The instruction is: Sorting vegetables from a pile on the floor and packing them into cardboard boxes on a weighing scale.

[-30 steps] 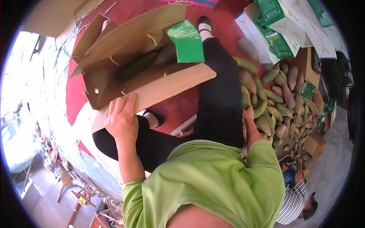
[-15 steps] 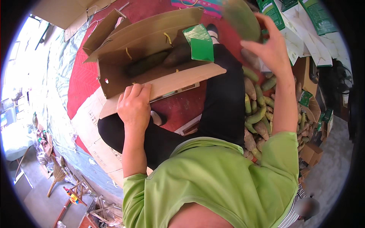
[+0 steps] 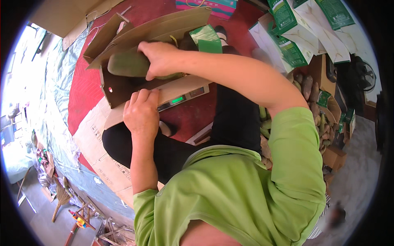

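My right hand (image 3: pixel 160 59) grips a large, thick, green oblong vegetable (image 3: pixel 126 64) from above, its outline slightly blurred. It is over the left part of an open cardboard box (image 3: pixel 103 88) with yellow cord handles, and my right forearm crosses above the box's right side. Curled over the box's near flap (image 3: pixel 170 88) are the fingers of my left hand (image 3: pixel 141 110). Beneath that flap shows a scale (image 3: pixel 177 99) with a lit green display. My right arm and the held vegetable hide most of the box's inside.
On the right lies a heap of green and brown oblong vegetables (image 3: pixel 324 131), partly behind my arm. White-and-green cartons (image 3: pixel 289 49) stand at the far right, and a pink-and-blue box (image 3: pixel 217 7) at the far edge. Flattened cardboard (image 3: pixel 96 133) lies on the left.
My right hand has carried the green vegetable from the upper right leftward over the box. My left hand keeps its hold on the flap. The scale's lit display has come into sight.
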Tool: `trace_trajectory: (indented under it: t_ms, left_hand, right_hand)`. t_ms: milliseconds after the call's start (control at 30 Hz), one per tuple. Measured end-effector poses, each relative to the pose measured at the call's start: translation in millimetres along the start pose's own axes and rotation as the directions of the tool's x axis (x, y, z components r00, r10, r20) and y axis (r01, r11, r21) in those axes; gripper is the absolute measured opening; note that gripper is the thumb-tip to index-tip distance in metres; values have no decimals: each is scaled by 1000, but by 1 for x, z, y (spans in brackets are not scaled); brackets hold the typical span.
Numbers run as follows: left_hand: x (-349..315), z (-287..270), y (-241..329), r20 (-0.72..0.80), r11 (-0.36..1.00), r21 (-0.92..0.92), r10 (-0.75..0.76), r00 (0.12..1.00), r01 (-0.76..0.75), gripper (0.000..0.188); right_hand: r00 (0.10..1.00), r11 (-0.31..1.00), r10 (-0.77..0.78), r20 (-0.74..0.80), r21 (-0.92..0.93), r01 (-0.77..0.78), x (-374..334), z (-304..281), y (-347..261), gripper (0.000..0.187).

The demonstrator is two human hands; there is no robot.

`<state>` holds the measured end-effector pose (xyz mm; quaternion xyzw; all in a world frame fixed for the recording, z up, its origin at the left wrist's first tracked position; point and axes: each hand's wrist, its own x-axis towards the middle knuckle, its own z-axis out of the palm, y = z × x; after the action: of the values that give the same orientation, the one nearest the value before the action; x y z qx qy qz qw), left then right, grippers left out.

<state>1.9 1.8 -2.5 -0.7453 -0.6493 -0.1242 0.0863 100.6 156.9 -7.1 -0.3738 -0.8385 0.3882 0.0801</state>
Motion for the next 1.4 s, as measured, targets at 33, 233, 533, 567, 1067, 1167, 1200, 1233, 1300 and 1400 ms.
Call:
trace_trajectory:
  t_ms: [33, 233, 533, 567, 1067, 1167, 1200, 1233, 1300, 1400]
  left_hand:
    - [-1, 0, -1, 3, 1000, 7, -3, 1000, 3, 18]
    - [1, -1, 0, 21, 1000, -11, -17, 1000, 18, 19]
    - [2, -6, 6, 83, 996, -39, -82, 993, 85, 35]
    - [2, -6, 7, 96, 994, -50, -89, 991, 94, 37]
    - [-4, 5, 9, 74, 995, -17, -99, 992, 101, 42]
    - [-2, 2, 8, 70, 996, -11, -88, 994, 89, 40]
    - [0, 2, 9, 67, 995, 0, -98, 993, 98, 40]
    - [3, 4, 11, 53, 997, -31, -73, 996, 75, 39]
    - [7, 2, 12, 38, 997, -59, -56, 998, 59, 37]
    - [3, 2, 8, 49, 996, -64, -63, 997, 66, 37]
  right_hand:
    - [1000, 1000, 7, 3, 0, -7, 6, 9, 1, 72]
    - [960, 990, -95, 264, -72, 118, 29, 17, 9, 54]
    - [986, 714, 62, -157, 697, 66, -105, -138, 52, 46]
    - [943, 709, 199, -268, 703, 50, -118, -135, 81, 42]
    - [344, 371, 919, -191, 125, -920, -378, 146, 398, 49]
    - [286, 319, 946, -155, 274, -907, -380, 177, 387, 62]
    - [243, 296, 951, -189, 346, -891, -382, 188, 389, 73]
    - [261, 312, 947, -187, 343, -886, -384, 196, 391, 73]
    - [120, 164, 984, -135, 395, -904, -378, 208, 393, 90]
    - [-38, -22, 991, -132, 123, -992, -336, 178, 352, 92]
